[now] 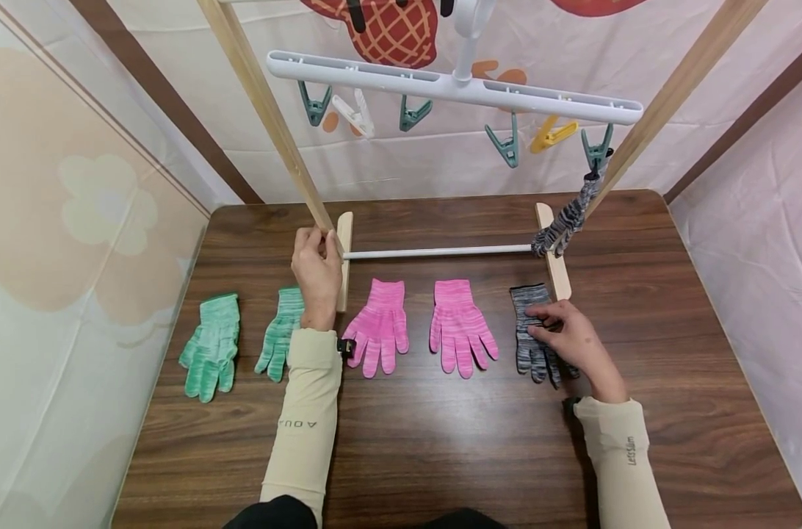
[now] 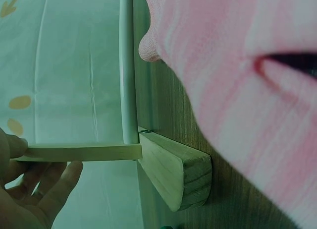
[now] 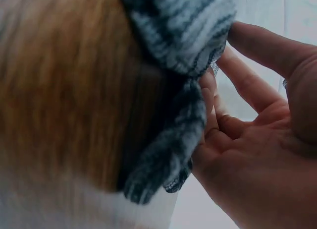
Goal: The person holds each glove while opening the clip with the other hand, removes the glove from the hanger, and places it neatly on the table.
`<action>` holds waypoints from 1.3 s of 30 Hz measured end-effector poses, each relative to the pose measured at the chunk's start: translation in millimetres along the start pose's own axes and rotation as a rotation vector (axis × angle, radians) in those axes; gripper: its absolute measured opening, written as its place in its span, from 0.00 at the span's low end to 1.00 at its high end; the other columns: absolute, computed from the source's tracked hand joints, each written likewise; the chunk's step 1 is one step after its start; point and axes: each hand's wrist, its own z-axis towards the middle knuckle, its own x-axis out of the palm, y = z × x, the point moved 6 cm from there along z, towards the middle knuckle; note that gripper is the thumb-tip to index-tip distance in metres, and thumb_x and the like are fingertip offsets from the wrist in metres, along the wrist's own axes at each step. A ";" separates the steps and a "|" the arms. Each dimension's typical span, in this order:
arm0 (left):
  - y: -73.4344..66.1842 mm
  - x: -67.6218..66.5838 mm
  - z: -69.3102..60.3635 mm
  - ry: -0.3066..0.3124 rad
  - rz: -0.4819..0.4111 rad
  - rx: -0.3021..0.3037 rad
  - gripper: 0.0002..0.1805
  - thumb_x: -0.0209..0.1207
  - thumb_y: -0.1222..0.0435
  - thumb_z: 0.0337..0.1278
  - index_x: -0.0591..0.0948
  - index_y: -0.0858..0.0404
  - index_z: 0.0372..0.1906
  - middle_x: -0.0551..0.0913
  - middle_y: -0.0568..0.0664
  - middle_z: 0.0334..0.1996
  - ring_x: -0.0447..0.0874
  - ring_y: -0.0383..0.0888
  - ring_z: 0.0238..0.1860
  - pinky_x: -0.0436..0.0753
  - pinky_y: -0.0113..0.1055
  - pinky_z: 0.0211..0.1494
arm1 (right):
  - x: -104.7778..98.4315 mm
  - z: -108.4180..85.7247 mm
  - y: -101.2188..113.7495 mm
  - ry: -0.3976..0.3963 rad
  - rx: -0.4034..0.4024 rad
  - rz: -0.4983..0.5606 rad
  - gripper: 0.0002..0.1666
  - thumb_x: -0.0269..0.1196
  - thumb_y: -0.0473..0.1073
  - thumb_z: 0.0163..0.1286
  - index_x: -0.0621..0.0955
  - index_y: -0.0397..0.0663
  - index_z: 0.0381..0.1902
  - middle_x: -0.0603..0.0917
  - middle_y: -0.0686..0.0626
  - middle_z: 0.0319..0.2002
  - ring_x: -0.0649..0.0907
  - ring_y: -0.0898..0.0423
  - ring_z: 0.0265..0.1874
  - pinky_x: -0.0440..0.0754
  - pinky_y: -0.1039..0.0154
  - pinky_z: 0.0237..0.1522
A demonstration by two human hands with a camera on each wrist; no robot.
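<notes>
My left hand (image 1: 317, 268) grips the lower end of the left wooden post (image 1: 269, 110), just above its foot. In the left wrist view, the thumb lies on one side of the post and the fingers on the other. My right hand (image 1: 573, 342) is at a dark grey marled glove (image 1: 532, 334) lying on the table, thumb and forefinger apart. Glove fabric hides some fingertips in the right wrist view. A matching grey glove (image 1: 569, 217) hangs from a green clip (image 1: 596, 149). Two pink gloves (image 1: 381, 323) lie between the hands.
Two green gloves (image 1: 209, 345) lie at the left, one partly behind my left arm. Overhead, a white hanger bar (image 1: 388, 78) carries several clips, including a yellow clip (image 1: 551, 135) and a white clip (image 1: 355, 114). A white rod (image 1: 441, 251) joins the rack's wooden feet.
</notes>
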 end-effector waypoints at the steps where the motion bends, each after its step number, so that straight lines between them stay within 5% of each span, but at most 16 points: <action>1: 0.1 -0.1 0.1 0.000 -0.002 0.000 0.18 0.56 0.59 0.78 0.87 0.70 0.54 0.81 0.61 0.49 0.89 0.56 0.46 0.89 0.49 0.47 | 0.3 0.2 0.4 0.002 0.001 -0.002 0.17 0.72 0.35 0.67 0.88 0.40 0.53 0.82 0.39 0.44 0.82 0.49 0.41 0.79 0.67 0.43; 9: 1.4 -0.3 1.9 -0.002 0.004 0.004 0.18 0.57 0.59 0.78 0.87 0.70 0.53 0.82 0.62 0.49 0.89 0.56 0.45 0.89 0.47 0.47 | -2.1 3.2 3.7 0.020 0.056 -0.008 0.15 0.69 0.38 0.72 0.87 0.40 0.54 0.83 0.38 0.45 0.83 0.47 0.43 0.78 0.59 0.44; 16: 0.7 0.4 1.9 -0.011 0.014 0.017 0.18 0.57 0.60 0.78 0.86 0.69 0.56 0.82 0.62 0.49 0.88 0.56 0.44 0.88 0.48 0.45 | -14.2 6.2 10.0 -0.051 0.073 0.000 0.11 0.67 0.39 0.74 0.88 0.40 0.49 0.85 0.40 0.42 0.80 0.54 0.36 0.75 0.68 0.36; 26: 1.6 0.1 1.5 -0.003 0.010 0.010 0.18 0.57 0.59 0.78 0.86 0.69 0.56 0.82 0.61 0.49 0.89 0.56 0.44 0.88 0.48 0.46 | -37.6 18.6 25.6 -0.216 0.003 0.077 0.14 0.65 0.40 0.76 0.86 0.37 0.53 0.87 0.37 0.46 0.81 0.60 0.40 0.74 0.81 0.41; 39: 0.1 -1.2 -1.3 -0.004 0.006 0.005 0.19 0.56 0.59 0.79 0.86 0.68 0.57 0.81 0.61 0.49 0.89 0.57 0.45 0.89 0.50 0.46 | -45.3 36.2 41.0 -0.222 0.047 0.193 0.26 0.61 0.46 0.79 0.75 0.33 0.65 0.81 0.34 0.63 0.82 0.42 0.60 0.71 0.84 0.47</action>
